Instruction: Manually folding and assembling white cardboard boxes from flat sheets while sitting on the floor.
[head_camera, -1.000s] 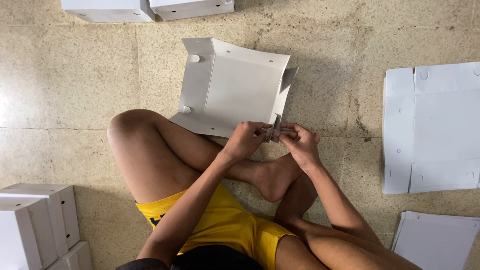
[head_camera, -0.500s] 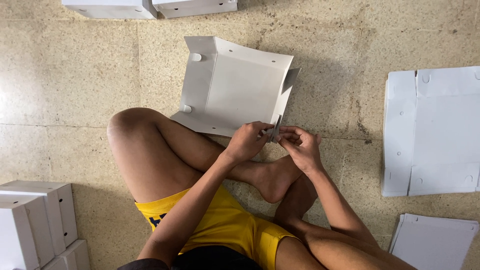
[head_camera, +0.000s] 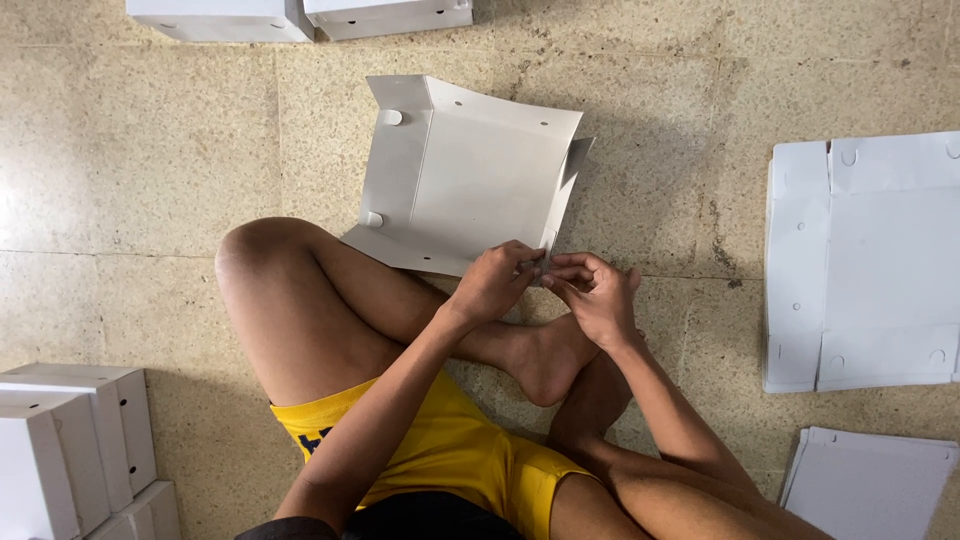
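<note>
Left hand (head_camera: 495, 283) and right hand (head_camera: 597, 296), fingertips pinched together on the near right corner flap of a half-folded white box (head_camera: 462, 178) lying on the floor (head_camera: 150, 150); risk: flap slips or creases if grip shifts.

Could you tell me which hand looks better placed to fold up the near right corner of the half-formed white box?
Probably the right hand: it sits directly below the box's raised right flap. The left hand reaches across to the near edge, better suited to steadying.
</note>
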